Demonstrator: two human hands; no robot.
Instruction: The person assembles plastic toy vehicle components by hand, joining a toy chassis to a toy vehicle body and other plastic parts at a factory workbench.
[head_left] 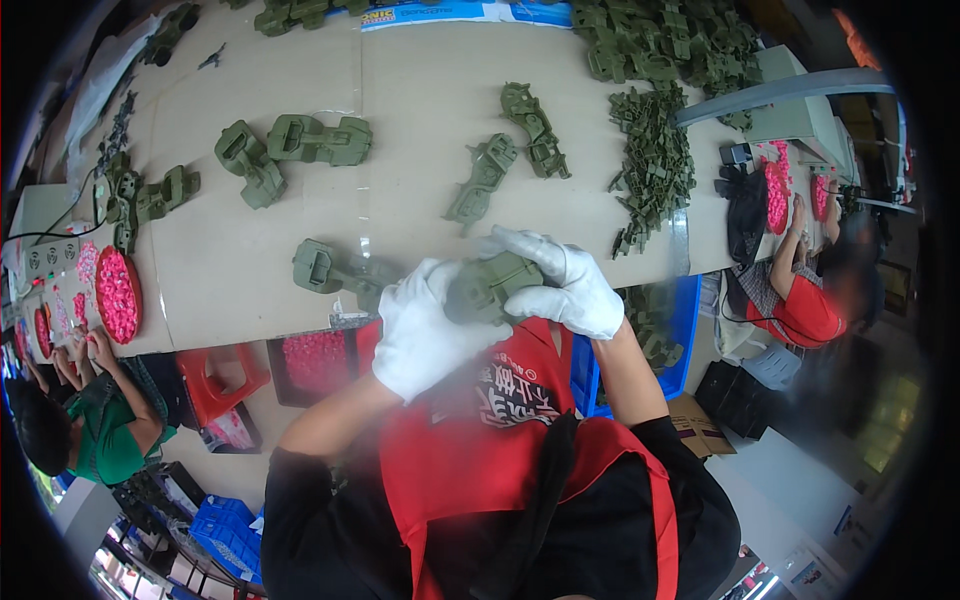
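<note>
Left hand and right hand clamp their fingers on opposite sides of a part, presumably to steady it by the table.

Left of the heap of small green parts runs a narrow passage over the table, bounded by two curved green parts (one just beside the other). Farther left, a wider lane reaches to the blocky green parts. Beyond the heap, a larger green pile blocks the way; near-left, the left hand, right hand and held green part do.
</note>
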